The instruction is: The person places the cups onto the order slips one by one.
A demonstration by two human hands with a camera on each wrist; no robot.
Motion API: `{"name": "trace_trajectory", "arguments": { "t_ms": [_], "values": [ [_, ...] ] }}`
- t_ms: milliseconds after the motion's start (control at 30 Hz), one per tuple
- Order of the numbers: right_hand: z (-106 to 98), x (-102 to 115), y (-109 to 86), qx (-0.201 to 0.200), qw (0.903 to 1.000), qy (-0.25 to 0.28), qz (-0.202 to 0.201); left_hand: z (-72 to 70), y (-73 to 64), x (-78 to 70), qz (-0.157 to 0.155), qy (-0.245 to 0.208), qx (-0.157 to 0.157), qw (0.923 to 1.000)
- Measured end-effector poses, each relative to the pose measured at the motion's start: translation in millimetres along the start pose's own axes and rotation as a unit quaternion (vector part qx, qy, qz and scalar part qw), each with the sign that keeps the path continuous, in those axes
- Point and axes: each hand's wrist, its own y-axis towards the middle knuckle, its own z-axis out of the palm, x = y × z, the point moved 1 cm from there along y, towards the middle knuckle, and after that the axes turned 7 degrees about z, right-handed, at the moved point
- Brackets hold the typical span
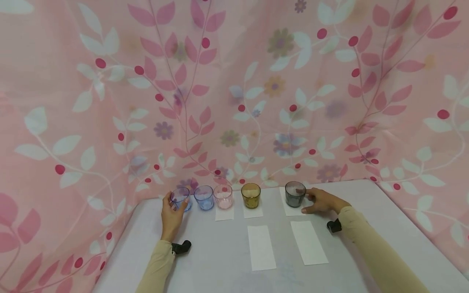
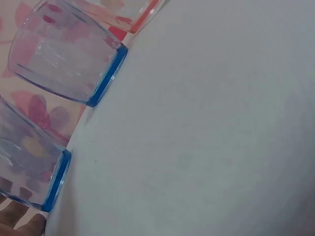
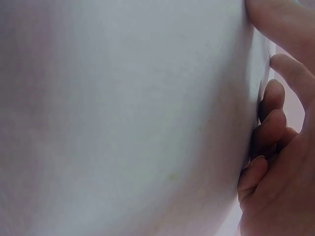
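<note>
At the left end of a row of glasses, my left hand (image 1: 173, 217) holds a clear blue glass (image 1: 181, 200), thumb on its near right side and fingers round its left. In the left wrist view, fingertips (image 2: 30, 225) show beside the blue base of that glass (image 2: 34, 169). A second blue glass (image 1: 204, 198) stands just right of it. My right hand (image 1: 324, 201) is beside a smoky grey glass (image 1: 295, 195) at the row's right end, its thumb low and apart from the forefinger. The right wrist view shows loosely bent fingers (image 3: 271, 127) near the white surface and no glass.
Between them stand a pink glass (image 1: 223, 197) and an amber glass (image 1: 250, 196). White paper slips lie under the pink, amber and grey glasses. Nearer me are two more paper slips, one left (image 1: 261, 248) and one right (image 1: 309, 243). A pink floral curtain (image 1: 234, 101) hangs behind the table (image 1: 212, 252).
</note>
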Motion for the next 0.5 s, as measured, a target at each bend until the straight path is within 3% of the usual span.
{"name": "trace_trajectory", "arguments": {
  "t_ms": [133,267,500],
  "values": [
    [-0.9,0.8,-1.5,0.001,1.0,-0.002,-0.003,1.4,0.5,7.7,-0.016,-0.055,0.004,0.9984],
    [-1.8,2.3,-3.1,-0.001,1.0,0.005,0.002,2.2,3.6,10.3,-0.013,-0.096,0.014,0.9952],
    [-0.6,3.7,-3.1,-0.003,0.9999,0.011,-0.004,0.4,4.6,10.8,-0.019,-0.103,0.0,0.9945]
  ]
}}
